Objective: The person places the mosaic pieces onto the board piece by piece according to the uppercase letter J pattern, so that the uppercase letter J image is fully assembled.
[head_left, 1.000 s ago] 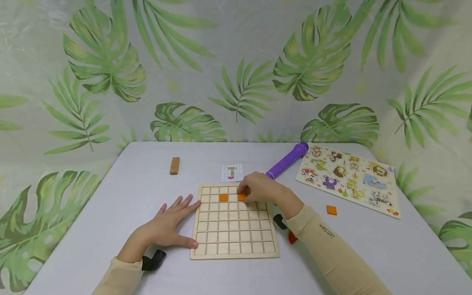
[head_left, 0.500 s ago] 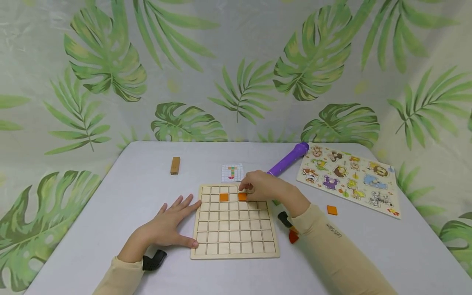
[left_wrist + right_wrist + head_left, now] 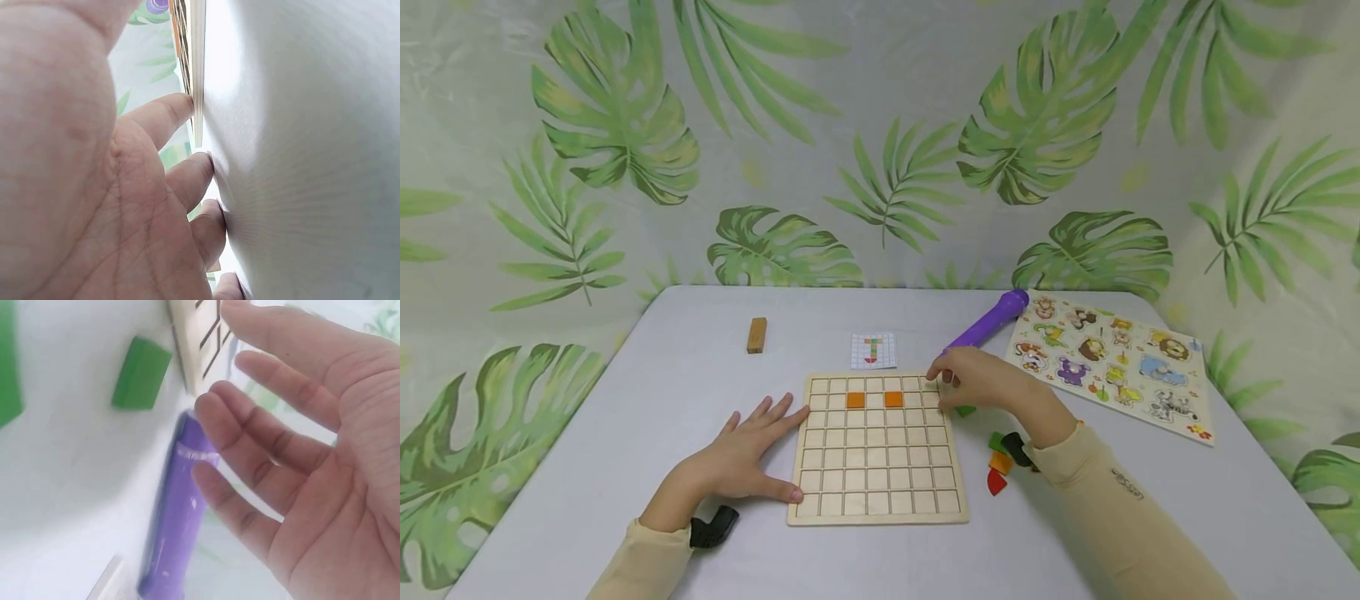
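Note:
A wooden grid board (image 3: 855,481) lies flat on the table, with two orange square tiles (image 3: 855,401) in its second row, one cell apart. My left hand (image 3: 741,454) rests spread at the board's left edge, thumb and index fingertip touching it. Over the board's upper right corner hovers my right hand (image 3: 981,381), fingers loosely bent and holding nothing in the right wrist view. Close to that hand lies a green tile (image 3: 142,374), beside the board. Another green tile (image 3: 997,442), an orange tile (image 3: 1000,463) and a red quarter-round tile (image 3: 996,482) lie by the right wrist.
A pattern card (image 3: 873,351) lies behind the board. Further right are a purple microphone-shaped toy (image 3: 988,321) and an animal puzzle board (image 3: 1105,358). A small wooden block (image 3: 757,335) stands at the back left. A leaf-print cloth hangs behind the table.
My right hand has let go of the right-hand orange tile, which stays in its cell, and has moved right to the board's edge. The left hand has stayed put.

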A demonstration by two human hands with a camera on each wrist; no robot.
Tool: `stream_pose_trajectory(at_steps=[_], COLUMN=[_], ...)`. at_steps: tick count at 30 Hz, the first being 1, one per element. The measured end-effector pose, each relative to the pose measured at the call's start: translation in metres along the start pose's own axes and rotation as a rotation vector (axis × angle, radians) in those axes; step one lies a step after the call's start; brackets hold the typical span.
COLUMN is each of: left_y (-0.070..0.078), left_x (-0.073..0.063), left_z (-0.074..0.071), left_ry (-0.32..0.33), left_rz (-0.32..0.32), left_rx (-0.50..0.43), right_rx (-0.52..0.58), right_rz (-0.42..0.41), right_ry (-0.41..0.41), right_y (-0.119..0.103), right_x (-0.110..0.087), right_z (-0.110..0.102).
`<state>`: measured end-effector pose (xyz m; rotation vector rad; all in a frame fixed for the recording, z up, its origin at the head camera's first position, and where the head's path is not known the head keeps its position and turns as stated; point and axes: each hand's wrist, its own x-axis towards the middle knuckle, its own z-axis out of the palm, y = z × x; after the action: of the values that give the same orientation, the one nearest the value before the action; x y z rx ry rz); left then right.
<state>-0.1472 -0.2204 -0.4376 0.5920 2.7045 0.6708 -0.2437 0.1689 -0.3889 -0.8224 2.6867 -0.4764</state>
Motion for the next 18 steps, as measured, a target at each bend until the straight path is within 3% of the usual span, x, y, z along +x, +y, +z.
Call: stream_pose_trajectory(at_steps=[18], left_y=[-0.001], left_x=[0.0], left_z=[-0.001], left_ry=[-0.004], left_rz=[0.006], left_rx=[-0.001], right_rx=[0.066], right_rz=[0.079], right_ry=[-0.015], right_y=[0.029], right_x=[-0.028], right_z=[0.005])
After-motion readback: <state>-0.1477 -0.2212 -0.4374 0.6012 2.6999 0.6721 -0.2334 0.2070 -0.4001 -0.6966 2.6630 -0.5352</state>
